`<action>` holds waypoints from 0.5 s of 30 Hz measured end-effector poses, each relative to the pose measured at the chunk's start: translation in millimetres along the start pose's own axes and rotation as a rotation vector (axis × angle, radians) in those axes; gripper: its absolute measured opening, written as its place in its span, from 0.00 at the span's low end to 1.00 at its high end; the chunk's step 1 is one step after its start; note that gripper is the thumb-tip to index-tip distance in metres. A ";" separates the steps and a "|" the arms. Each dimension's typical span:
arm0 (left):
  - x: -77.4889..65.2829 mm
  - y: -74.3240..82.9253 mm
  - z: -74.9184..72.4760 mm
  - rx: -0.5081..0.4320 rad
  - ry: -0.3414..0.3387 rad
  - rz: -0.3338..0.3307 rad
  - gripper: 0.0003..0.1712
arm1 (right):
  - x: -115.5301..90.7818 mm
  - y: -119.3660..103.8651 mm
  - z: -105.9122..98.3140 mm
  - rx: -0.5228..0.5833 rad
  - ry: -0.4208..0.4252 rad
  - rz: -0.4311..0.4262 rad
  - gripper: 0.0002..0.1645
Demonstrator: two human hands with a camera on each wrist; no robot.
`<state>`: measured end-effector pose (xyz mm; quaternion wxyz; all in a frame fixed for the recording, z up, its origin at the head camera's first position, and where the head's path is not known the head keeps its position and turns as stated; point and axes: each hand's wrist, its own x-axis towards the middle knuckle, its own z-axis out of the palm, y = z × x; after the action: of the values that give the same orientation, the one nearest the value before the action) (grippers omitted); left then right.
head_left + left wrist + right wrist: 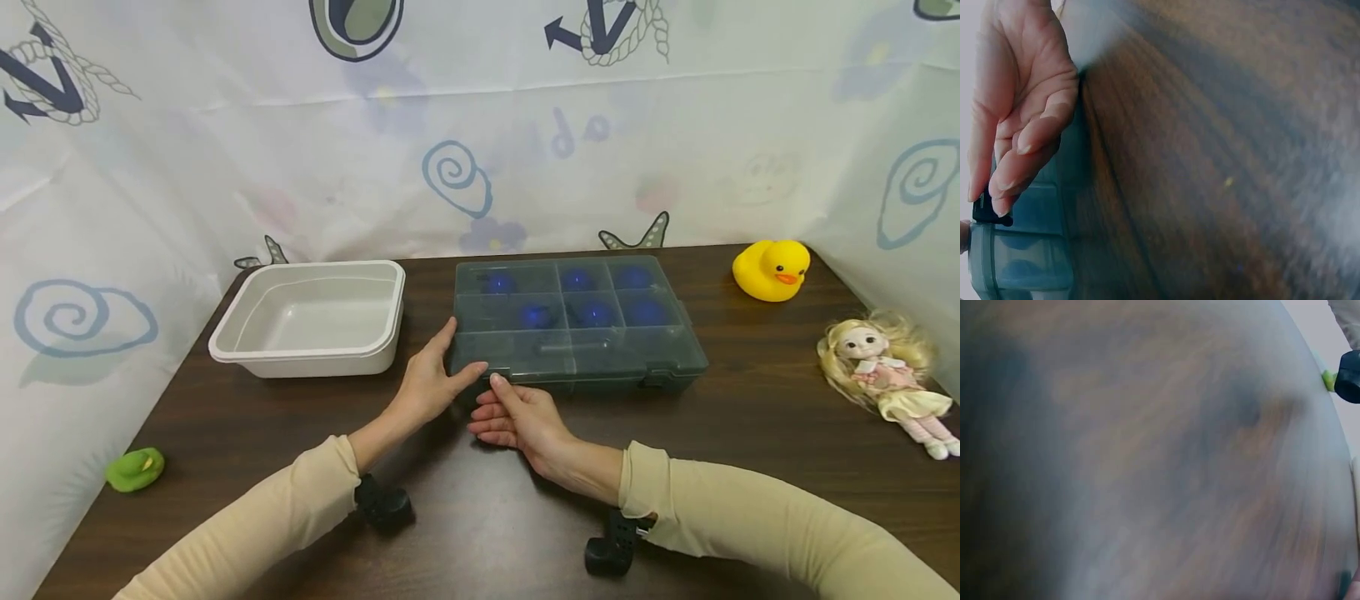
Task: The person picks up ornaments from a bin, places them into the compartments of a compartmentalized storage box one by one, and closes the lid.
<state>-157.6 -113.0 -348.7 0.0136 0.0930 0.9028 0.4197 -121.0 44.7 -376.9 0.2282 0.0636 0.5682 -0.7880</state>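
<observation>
A dark translucent green compartment box point(570, 354) lies with its lid down; several blue round things point(536, 316) show through it. My left hand point(426, 385) rests on its front left corner, index finger straight along the left side, thumb at the front edge. At the front left latch point(984, 209), dark in the left wrist view, my right hand point(528, 425) has its thumb and fingertips, the other fingers loosely bent below. That view shows the right palm; most of the left hand is out of it. The right wrist view is mostly blurred.
To the left of the box stands a white plastic tub point(307, 365). A green toy point(135, 469) lies by the left table edge. On the right are a yellow rubber duck point(768, 271) and a blonde doll point(888, 375). Patterned cloth point(525, 167) rises behind the table.
</observation>
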 end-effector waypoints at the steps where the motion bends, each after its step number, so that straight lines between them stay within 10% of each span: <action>1: -0.1 -0.5 0.2 0.002 -0.007 -0.003 0.47 | -0.7 0.0 -1.6 -0.004 -0.009 0.004 0.29; 5: 1.0 -0.7 0.0 -0.002 0.004 0.035 0.46 | -6.6 -0.8 -15.5 -0.056 -0.064 0.016 0.27; 10: 12.9 17.6 5.7 -0.057 0.085 0.287 0.36 | -22.8 -6.9 -51.2 -0.110 -0.108 0.014 0.23; 15: 27.8 53.7 34.3 -0.077 -0.071 0.487 0.26 | -44.7 -15.9 -94.4 -0.087 -0.094 -0.007 0.21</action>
<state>-173.1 -48.3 -328.6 -0.0528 0.3218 0.8362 0.4410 -103.2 148.9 -379.7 0.2543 0.0144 0.5909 -0.7655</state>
